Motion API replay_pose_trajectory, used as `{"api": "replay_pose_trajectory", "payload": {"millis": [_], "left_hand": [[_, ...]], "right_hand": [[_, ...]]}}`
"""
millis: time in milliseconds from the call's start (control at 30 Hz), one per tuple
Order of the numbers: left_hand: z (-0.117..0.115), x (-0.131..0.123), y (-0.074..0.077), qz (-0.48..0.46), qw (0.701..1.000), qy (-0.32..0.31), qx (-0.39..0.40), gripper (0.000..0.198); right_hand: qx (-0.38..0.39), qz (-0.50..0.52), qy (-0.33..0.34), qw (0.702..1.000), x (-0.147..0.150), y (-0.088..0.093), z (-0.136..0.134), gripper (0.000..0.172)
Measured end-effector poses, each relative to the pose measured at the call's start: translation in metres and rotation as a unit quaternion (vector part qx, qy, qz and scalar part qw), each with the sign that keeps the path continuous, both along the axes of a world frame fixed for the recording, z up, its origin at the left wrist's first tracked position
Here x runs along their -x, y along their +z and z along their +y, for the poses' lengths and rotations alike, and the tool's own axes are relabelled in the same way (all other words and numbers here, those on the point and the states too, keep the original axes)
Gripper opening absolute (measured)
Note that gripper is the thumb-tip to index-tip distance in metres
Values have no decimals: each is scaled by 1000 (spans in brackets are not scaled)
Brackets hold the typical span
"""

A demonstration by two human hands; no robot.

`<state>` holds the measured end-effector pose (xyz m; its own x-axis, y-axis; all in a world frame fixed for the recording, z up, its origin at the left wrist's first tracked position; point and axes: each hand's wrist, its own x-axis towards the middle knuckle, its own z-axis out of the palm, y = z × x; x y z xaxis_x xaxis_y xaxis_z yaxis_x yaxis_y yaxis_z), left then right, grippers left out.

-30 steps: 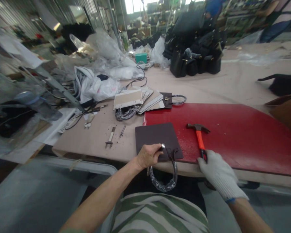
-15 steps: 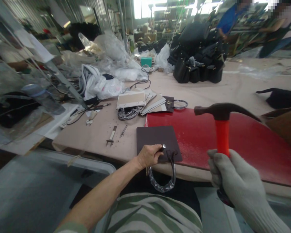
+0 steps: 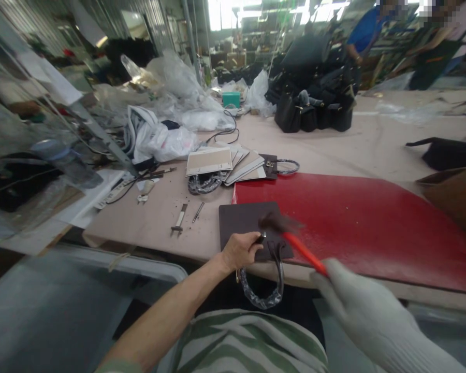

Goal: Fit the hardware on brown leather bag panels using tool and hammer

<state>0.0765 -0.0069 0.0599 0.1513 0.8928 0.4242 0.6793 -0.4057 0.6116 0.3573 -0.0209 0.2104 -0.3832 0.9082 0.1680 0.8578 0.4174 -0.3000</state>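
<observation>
Hammer with a dark metal claw head and an orange-red shaft slants across the work, its blurred head over or on the flat dark-brown panel, I cannot tell which; the right hand, in a whitish knit glove, is wrapped around the shaft's lower end; the bare left hand pinches a short metal-tipped rod over the panel, which overlaps the left edge of the glossy red board; the hammer should be head-heavy, best held low; the rod looks rigid and probably slick, wanting a firm pinch below its tip; the panel seems light, fairly stiff and easily marked, best taken by its edges; the dark, plastic-wrapped loop handle hanging at its near side is likely slippery; print on a pale strip at left is unreadable; no brand is legible.
</observation>
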Motion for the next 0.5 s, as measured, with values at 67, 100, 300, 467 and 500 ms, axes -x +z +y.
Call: {"api": "replay_pose_trajectory", "payload": {"millis": [67,100,300,467,500], "left_hand": [[0,0,-2,-2,1000,-1,-9,13],[0,0,-3,-2,1000,-2,-13,13],[2,1,-1,-2,1000,-8,-25,17],[2,0,8,13,1000,1,0,15],[2,0,9,18,1000,3,8,14]], "right_hand": [[58,-41,25,997,-3,-12,6,36],[87,-40,24,995,-5,-15,10,35],[224,127,-55,965,3,-39,39,38],[240,97,-124,958,2,-78,71,37],[183,55,-117,975,2,-81,76,36]]}}
